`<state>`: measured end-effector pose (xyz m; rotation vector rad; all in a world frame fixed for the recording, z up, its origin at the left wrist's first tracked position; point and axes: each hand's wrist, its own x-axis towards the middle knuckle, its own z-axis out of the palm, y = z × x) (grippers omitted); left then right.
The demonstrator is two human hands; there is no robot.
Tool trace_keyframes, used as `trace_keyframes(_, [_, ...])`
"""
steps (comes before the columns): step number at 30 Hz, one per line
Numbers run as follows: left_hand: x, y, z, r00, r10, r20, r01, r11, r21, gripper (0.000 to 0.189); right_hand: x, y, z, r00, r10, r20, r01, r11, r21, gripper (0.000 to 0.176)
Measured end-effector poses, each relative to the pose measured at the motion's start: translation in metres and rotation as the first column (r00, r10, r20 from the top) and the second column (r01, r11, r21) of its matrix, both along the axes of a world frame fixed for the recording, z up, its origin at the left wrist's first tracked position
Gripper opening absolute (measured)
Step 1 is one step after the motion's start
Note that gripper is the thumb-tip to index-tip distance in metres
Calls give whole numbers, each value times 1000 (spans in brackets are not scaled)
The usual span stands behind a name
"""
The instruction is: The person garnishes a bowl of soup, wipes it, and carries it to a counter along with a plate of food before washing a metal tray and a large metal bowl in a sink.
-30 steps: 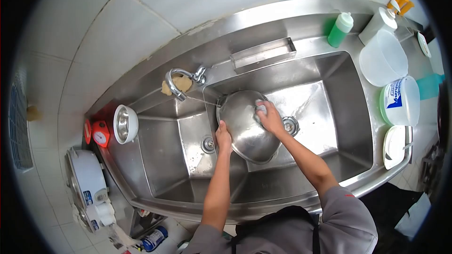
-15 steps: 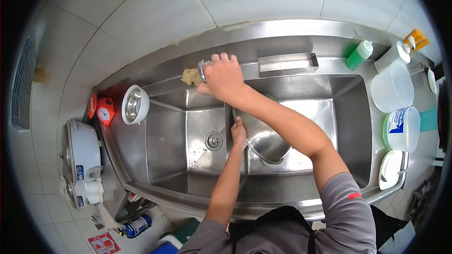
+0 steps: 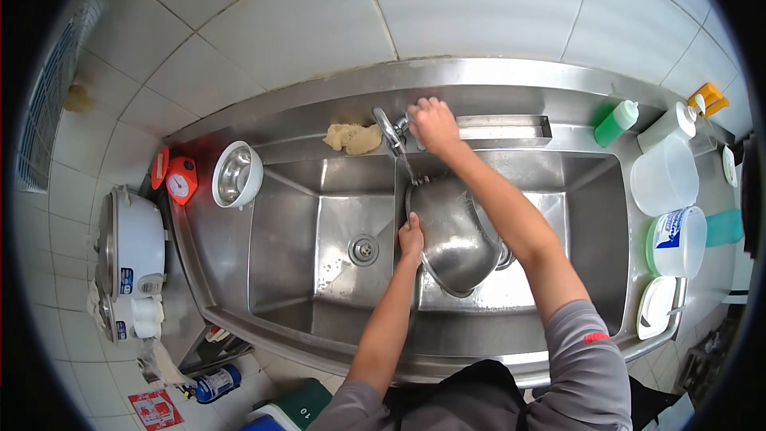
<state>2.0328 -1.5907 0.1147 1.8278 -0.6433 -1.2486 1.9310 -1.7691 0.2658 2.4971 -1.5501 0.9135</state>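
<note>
A stainless-steel pot (image 3: 451, 231) is tilted on its side over the right sink basin (image 3: 594, 231). My left hand (image 3: 411, 239) is closed on its rim, near the divider between the basins. Behind the pot stands a chrome faucet (image 3: 385, 129), its spout curving down toward the rim. What looks like a thin stream of water leaves the spout and meets the pot. At the faucet's handle side, my right hand (image 3: 435, 124) is closed, its fingers partly hiding the handle. To the left of the faucet, a yellowish sponge (image 3: 353, 138) lies on the back ledge.
The left basin (image 3: 279, 231) has a drain (image 3: 364, 250). A white-and-metal bowl (image 3: 238, 175) and a red scale (image 3: 181, 180) stand at the left. A metal tray (image 3: 503, 132), a green squeeze bottle (image 3: 617, 123) and plastic tubs (image 3: 665, 175) line the back and right.
My right hand has moved right from the faucet's spout to its handle, uncovering the spout. The pot has turned, showing more of its outer side. A water stream now seems to show.
</note>
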Motion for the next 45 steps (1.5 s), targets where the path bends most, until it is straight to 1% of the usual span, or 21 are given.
trace_keyframes(1, [1,0,-3,1000,14,-10,-14,1000,-7,54,6,1,-2,996,-39,-82,40,999,4,12])
trace_keyframes(4, [0,-1,-7,998,59,-21,-60,997,-40,52,12,-1,-4,989,-71,-129,76,997,32,12])
trace_keyframes(7, [1,0,-1,996,23,-87,-21,999,27,46,12,-1,-6,987,-75,-145,82,996,40,11])
trace_keyframes(10, [-2,-3,-4,995,77,-64,-79,996,-32,51,13,-2,-9,986,-88,-142,95,995,40,11])
trace_keyframes(16, [0,-7,-17,989,94,-117,-97,995,-16,52,13,-4,-18,989,-103,-102,108,993,42,11])
trace_keyframes(20, [2,-8,-18,993,84,-89,-86,996,-20,53,13,-4,-21,988,-116,-98,121,991,50,11])
trace_keyframes(22, [2,-7,-17,986,92,-140,-96,995,-23,54,13,-4,-23,989,-121,-87,128,988,87,11])
trace_keyframes(29, [0,-6,-5,989,102,-110,-101,995,15,51,12,1,-21,974,-211,-84,225,949,220,14])
trace_keyframes(31, [2,-4,-8,987,55,-152,-56,998,-5,49,6,21,-18,980,-169,108,151,976,158,17])
trace_keyframes(32, [2,-3,-6,987,53,-155,-53,999,5,49,6,36,-21,979,-173,104,154,974,168,17])
trace_keyframes(34, [-2,-6,-2,945,108,-309,-110,994,9,44,5,76,-29,964,-204,169,180,973,145,24])
trace_keyframes(35, [-4,-7,-3,945,100,-311,-99,995,20,44,6,96,-44,971,-193,139,174,975,138,29])
trace_keyframes(36, [-4,-8,-3,941,94,-326,-88,996,34,44,8,112,-67,975,-188,115,167,971,172,28])
trace_keyframes(37, [-4,-9,-3,937,87,-338,-75,996,48,44,6,132,-81,982,-190,18,178,947,266,26])
trace_keyframes(38, [-5,-7,-7,939,73,-336,-56,997,61,44,6,147,-88,965,-236,116,209,955,210,24])
trace_keyframes(40, [-6,-6,-14,906,115,-407,-116,993,22,43,-9,192,-88,964,-225,142,183,948,259,27])
trace_keyframes(41, [-4,-4,-16,886,135,-444,-149,989,4,43,-20,220,-80,948,-290,134,240,924,299,31])
trace_keyframes(42, [-3,-4,-15,874,117,-471,-104,993,53,45,-35,248,-78,929,-350,121,295,896,331,34])
trace_keyframes(43, [-7,-4,-11,874,104,-474,-90,995,53,45,-48,272,-96,858,-469,211,392,862,321,37])
trace_keyframes(44, [-13,-6,-5,863,147,-483,-143,989,46,45,-61,291,-125,766,-568,301,483,818,314,41])
trace_keyframes(45, [-20,-7,3,849,189,-493,-195,980,38,46,-68,307,-168,483,-736,474,493,676,547,43])
